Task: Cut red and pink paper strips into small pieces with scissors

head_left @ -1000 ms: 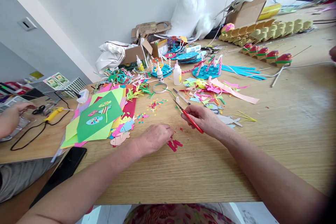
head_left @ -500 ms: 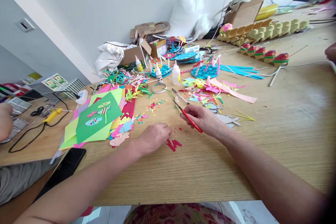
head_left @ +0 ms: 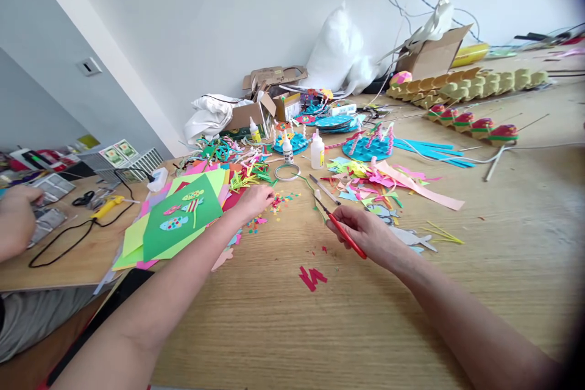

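Note:
My right hand [head_left: 368,233] is closed around red-handled scissors [head_left: 348,234], with the blades pointing up and to the left. My left hand [head_left: 256,201] is stretched forward at the small pile of coloured paper bits [head_left: 284,200], its fingers pressed together; whatever they hold is hidden. Red paper strips [head_left: 313,278] lie on the table in front of me, with a few tiny red scraps behind them. Left of that hand is a green sheet [head_left: 158,237] bearing several paper fish. My forearm partly covers more fish cutouts [head_left: 223,259].
Glue bottles [head_left: 317,153], a tape ring [head_left: 287,172] and a craft knife [head_left: 325,189] stand or lie beyond my hands. Paper scraps [head_left: 351,173] and grey fish cutouts [head_left: 411,236] are to the right. At far left, another person's hand [head_left: 16,222] is over a side table.
My left hand has moved forward and left, from beside the red strips to the coloured paper bits. The right hand still holds the scissors. The view has tilted up slightly.

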The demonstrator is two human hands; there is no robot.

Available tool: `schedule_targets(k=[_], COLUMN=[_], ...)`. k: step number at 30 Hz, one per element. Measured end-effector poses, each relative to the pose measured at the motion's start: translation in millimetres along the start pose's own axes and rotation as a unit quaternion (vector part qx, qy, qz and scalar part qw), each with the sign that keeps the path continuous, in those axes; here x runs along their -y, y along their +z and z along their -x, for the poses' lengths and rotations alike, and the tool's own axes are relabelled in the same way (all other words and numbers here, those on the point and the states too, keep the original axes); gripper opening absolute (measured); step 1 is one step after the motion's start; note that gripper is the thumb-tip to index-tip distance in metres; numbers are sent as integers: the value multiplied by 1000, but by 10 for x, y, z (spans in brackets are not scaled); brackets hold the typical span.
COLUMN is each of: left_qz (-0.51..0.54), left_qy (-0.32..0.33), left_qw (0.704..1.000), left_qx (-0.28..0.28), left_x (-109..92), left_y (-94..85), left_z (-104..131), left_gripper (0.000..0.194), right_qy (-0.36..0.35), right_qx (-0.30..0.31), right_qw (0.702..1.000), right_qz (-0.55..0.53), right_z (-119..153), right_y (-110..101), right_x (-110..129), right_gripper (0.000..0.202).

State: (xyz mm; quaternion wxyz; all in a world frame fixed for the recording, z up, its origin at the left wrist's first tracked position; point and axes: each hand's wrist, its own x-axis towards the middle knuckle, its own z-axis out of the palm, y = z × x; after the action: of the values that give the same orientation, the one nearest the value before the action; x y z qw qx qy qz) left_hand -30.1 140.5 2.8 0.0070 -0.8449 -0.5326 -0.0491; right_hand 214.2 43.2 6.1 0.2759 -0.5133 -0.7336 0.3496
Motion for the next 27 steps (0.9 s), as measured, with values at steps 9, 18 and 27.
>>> schedule_targets(k=[9, 18, 27], left_qz=[-24, -13, 88], left_qy=[16, 49, 253], left_qw=[1000, 999, 955], left_qx=[-6, 1, 128], left_x=[-11, -113, -853], left_y=[19, 22, -184], left_z=[23, 141, 693], left_gripper=[19, 20, 13], right_qy=[7, 9, -7], right_qx=[-1, -4, -20], right_qw=[1000, 1000, 1000], right_qz=[5, -7, 9], right_z=[-4, -6, -3], right_y=[0, 6, 2], right_x=[-3, -14, -32], right_gripper=[29, 31, 33])
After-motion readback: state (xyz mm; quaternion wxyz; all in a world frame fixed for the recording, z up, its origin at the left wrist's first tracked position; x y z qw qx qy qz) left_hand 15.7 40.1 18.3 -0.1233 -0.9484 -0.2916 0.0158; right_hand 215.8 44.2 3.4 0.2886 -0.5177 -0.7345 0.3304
